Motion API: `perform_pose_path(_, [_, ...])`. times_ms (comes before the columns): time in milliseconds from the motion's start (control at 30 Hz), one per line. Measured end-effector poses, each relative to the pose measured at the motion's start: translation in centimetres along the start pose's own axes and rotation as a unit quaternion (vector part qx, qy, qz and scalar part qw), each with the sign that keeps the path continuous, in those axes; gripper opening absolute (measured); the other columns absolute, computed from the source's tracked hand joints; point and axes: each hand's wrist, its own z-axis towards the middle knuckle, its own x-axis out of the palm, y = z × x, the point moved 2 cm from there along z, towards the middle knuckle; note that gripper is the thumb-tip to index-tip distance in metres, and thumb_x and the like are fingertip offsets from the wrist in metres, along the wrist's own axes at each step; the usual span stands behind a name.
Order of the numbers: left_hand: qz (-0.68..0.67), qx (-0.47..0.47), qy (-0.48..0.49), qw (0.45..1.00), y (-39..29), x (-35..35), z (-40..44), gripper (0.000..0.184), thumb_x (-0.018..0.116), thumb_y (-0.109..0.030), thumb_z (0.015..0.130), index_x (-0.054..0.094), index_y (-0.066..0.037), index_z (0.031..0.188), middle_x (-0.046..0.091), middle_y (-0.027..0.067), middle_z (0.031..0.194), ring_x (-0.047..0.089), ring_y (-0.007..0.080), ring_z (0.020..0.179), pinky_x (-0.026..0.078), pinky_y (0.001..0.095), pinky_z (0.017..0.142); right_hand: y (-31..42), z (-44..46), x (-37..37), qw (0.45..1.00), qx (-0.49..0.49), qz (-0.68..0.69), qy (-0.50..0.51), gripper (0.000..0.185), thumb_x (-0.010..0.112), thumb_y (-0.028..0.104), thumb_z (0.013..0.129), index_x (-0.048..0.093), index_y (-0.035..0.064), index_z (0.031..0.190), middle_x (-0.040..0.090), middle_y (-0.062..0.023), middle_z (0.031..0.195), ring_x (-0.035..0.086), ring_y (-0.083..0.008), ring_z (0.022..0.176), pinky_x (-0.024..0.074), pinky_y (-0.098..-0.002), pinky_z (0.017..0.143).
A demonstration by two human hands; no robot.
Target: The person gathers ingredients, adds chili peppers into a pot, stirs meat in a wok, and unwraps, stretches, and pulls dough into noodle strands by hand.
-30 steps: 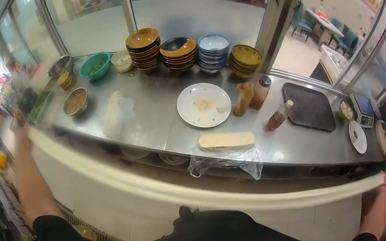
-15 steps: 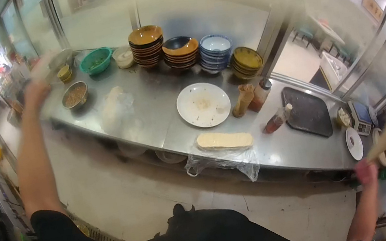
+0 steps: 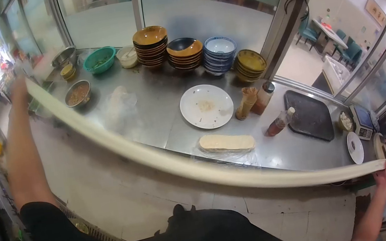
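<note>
A long pale strip of dough (image 3: 159, 162) hangs in a shallow curve between my outstretched arms, in front of the counter's near edge. My left hand (image 3: 19, 88), raised at the far left and blurred, is closed on one end. Out at the lower right, my right hand (image 3: 383, 173) grips the other end with its fingers wrapped round it. Behind the strip, a thick slab of dough (image 3: 227, 142) lies on clear plastic film at the counter's front edge.
The steel counter (image 3: 160, 110) carries a white plate (image 3: 206, 106) with crumbs, stacked bowls (image 3: 152, 47), a green basin (image 3: 100, 60), a metal bowl of brown filling (image 3: 78, 93), sauce bottles (image 3: 277, 123), a black tray (image 3: 309, 115) and a scale (image 3: 362, 121). Glass panes stand behind.
The dough strip, earlier a blurred band arched high across the top, now sags low in front of the counter. My left hand has shifted slightly left, my right hand slightly right.
</note>
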Motion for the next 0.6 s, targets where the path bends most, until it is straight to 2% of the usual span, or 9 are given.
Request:
perform_pose_path(67, [0.449,0.134,-0.055,0.882,-2.5,-0.7,-2.2,0.039,0.045,-0.030,0.086,0.059,-0.001,0.108,0.064,0.0228,0.098,0.060,0.0395,0.090,0.045,0.0469,0.084,-0.3,-2.8,2.8,0.994,-0.059,0.047,-0.079,0.020,0.056,0.026,0.090,0.058,0.0070,0.092,0.062,-0.0072,0.080,0.061,-0.0227,0.075,0.0520,-0.0357,0.070])
perform_pose_path(133, [0.297,0.098,0.125,0.941,4.2,4.3,-2.5,0.042,0.042,-0.034,0.088,0.063,0.000,0.101,0.064,0.0230,0.094,0.061,0.0390,0.090,0.045,0.0467,0.082,-6.9,2.4,-4.7,0.986,-0.008,-0.164,-0.024,0.026,0.062,0.033,0.087,0.058,0.0077,0.089,0.061,-0.0046,0.076,0.059,-0.0200,0.069,0.0491,-0.0341,0.061])
perform_pose_path(200, [0.357,0.079,0.030,0.930,6.4,4.5,-0.6,0.041,0.042,-0.034,0.088,0.065,-0.001,0.097,0.064,0.0240,0.094,0.062,0.0380,0.093,0.045,0.0463,0.084,-7.2,-2.4,2.1,0.945,0.082,-0.264,-0.173,0.027,0.060,0.036,0.088,0.057,0.0085,0.090,0.061,-0.0044,0.076,0.059,-0.0197,0.068,0.0479,-0.0350,0.059])
perform_pose_path(267, [0.153,-0.023,-0.009,0.988,4.1,0.7,1.6,0.040,0.043,-0.034,0.087,0.065,-0.001,0.096,0.064,0.0251,0.098,0.062,0.0367,0.096,0.045,0.0466,0.085,-3.0,1.1,-1.1,0.997,-0.007,-0.059,0.040,0.035,0.051,0.042,0.092,0.058,0.0075,0.093,0.062,-0.0063,0.085,0.059,-0.0219,0.076,0.0482,-0.0405,0.070])
perform_pose_path(333, [0.100,-0.059,-0.061,0.991,0.2,-1.2,1.1,0.041,0.043,-0.034,0.087,0.065,-0.001,0.096,0.063,0.0251,0.098,0.061,0.0362,0.096,0.045,0.0467,0.084,1.0,-2.4,1.2,0.990,0.008,-0.086,-0.110,0.038,0.049,0.043,0.093,0.058,0.0057,0.096,0.063,-0.0080,0.087,0.060,-0.0227,0.081,0.0486,-0.0410,0.076])
perform_pose_path(400, [0.043,-0.102,-0.110,0.988,0.2,-0.3,-1.0,0.041,0.043,-0.034,0.087,0.065,-0.001,0.097,0.063,0.0251,0.098,0.061,0.0357,0.096,0.045,0.0468,0.084,-3.5,1.4,-4.1,0.998,-0.053,-0.022,-0.027,0.035,0.050,0.040,0.092,0.058,0.0067,0.098,0.063,-0.0095,0.088,0.059,-0.0239,0.076,0.0490,-0.0417,0.074])
perform_pose_path(467, [0.488,0.115,0.160,0.850,2.6,3.5,-3.6,0.042,0.042,-0.034,0.087,0.064,-0.001,0.100,0.064,0.0247,0.098,0.061,0.0355,0.095,0.045,0.0474,0.080,-10.8,4.4,-10.6,0.983,0.017,-0.161,-0.086,0.039,0.058,0.044,0.087,0.059,0.0072,0.098,0.064,-0.0099,0.085,0.061,-0.0278,0.075,0.0490,-0.0455,0.067])
perform_pose_path(500, [0.488,0.113,0.161,0.851,2.9,3.4,-2.9,0.042,0.042,-0.034,0.087,0.064,-0.001,0.100,0.064,0.0247,0.098,0.061,0.0355,0.095,0.045,0.0474,0.080,-12.4,3.3,-8.8,0.957,0.116,-0.200,-0.177,0.043,0.059,0.047,0.086,0.058,0.0057,0.098,0.064,-0.0107,0.085,0.062,-0.0286,0.078,0.0493,-0.0460,0.064])
perform_pose_path(600, [0.226,0.060,-0.006,0.972,4.1,1.5,3.2,0.047,0.048,-0.047,0.086,0.065,-0.005,0.096,0.066,0.0187,0.091,0.064,0.0345,0.084,0.048,0.0453,0.075,-5.6,0.8,-3.6,0.991,0.091,-0.062,-0.069,0.039,0.051,0.046,0.091,0.056,0.0088,0.101,0.063,-0.0107,0.091,0.063,-0.0300,0.085,0.0507,-0.0469,0.073])
